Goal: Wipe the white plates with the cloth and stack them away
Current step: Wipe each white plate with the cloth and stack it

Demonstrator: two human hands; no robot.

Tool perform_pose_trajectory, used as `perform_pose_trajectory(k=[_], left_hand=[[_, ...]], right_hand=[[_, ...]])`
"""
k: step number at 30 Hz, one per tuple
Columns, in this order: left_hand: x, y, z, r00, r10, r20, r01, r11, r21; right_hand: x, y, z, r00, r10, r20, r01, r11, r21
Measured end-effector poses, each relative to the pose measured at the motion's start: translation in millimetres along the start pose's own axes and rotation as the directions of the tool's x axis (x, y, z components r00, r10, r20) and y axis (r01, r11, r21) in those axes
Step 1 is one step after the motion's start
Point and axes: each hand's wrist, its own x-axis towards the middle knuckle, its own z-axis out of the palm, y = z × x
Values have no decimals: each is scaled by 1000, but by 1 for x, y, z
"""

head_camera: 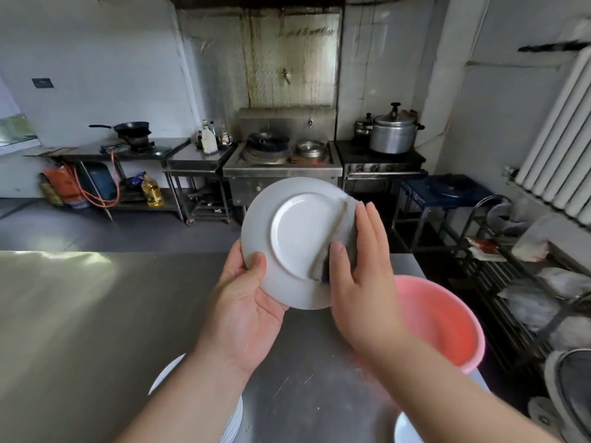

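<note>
— Where are you?

— At a steel table (96, 314), with stoves (281, 151) along the far wall. I'll place everything from the plate (297, 238), which I hold up over the table with its underside toward me.

— Start at its left.

— Below it and to the left is a stack (192, 394) of plates at the table's near edge. Then comes my left hand (246, 302). The thumb is curled over the plate's lower-left rim, the fingers are behind it, and it grips firmly.

— And the cloth?

— The cloth (335, 231) is folded on the plate's right edge, lying lengthwise along the rim from top to bottom. My right hand (361, 276) pinches it there, thumb on the near face, fingers straight and pressed together. I can't tell whether they reach behind the rim.

— Which way next?

— Leftward, I'd judge. The bare span lies left of my right fingers, so that hand would sweep across while the left turns the plate. A pink basin (441, 321) sits below the plate to its right. The stack is nearer my left hand.
</note>
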Motion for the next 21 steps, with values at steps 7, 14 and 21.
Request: perform_pose_trajectory(k=[7, 14, 21], left_hand=[[-13, -3, -8, 994, -65, 85, 60, 996, 60], [-2, 19, -11, 972, -235, -19, 235, 956, 174], [-8, -12, -8, 977, -209, -51, 213, 975, 66]], right_hand=[[-36, 15, -2, 995, 91, -41, -77, 963, 257], [27, 6, -37, 947, -91, 309, 92, 996, 12], [-79, -7, 16, 992, -44, 116, 62, 986, -153]])
